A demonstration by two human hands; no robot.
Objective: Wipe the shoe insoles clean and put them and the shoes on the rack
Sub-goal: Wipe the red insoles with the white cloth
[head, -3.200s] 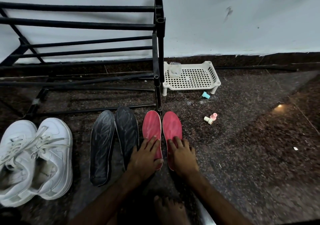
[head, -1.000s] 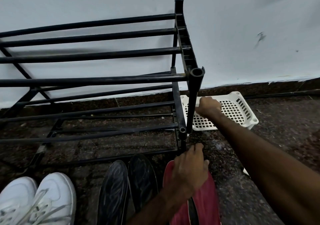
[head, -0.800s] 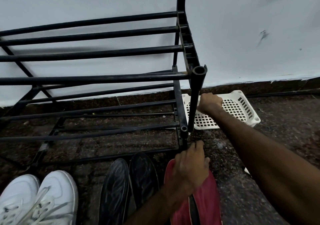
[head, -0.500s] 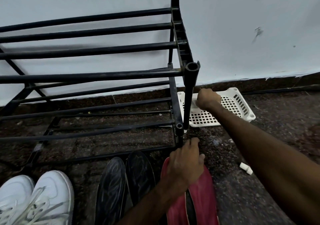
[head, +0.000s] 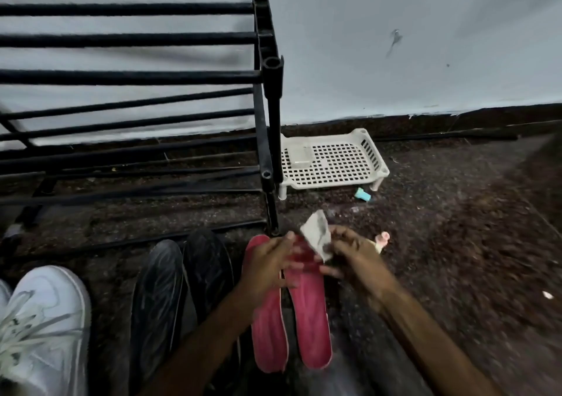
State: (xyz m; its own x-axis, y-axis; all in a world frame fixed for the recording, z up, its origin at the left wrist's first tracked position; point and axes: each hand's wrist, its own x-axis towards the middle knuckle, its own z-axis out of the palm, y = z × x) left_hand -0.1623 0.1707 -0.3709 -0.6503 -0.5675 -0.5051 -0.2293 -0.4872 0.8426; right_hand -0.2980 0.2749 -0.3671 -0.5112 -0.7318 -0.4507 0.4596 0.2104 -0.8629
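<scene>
Two red insoles [head: 310, 313] lie side by side on the dark floor, toes toward the rack. Left of them lie two black insoles [head: 179, 292]. A white sneaker [head: 45, 331] sits at the bottom left. The black shoe rack [head: 137, 76] stands against the wall behind them. My right hand [head: 349, 252] holds a small crumpled white wipe [head: 317, 234] above the toe of the right red insole. My left hand [head: 270, 264] hovers over the red insoles' toes, fingers spread toward the wipe. Both hands are blurred by motion.
A white perforated plastic tray [head: 334, 161] with a small clear container [head: 299, 155] stands right of the rack's front post. A teal cap [head: 363, 195] and a small pink-and-white piece [head: 381, 239] lie on the floor nearby.
My right hand has drawn back from the white tray to the red insoles and now holds a wipe. My left hand lifted from the insole's tip toward the wipe.
</scene>
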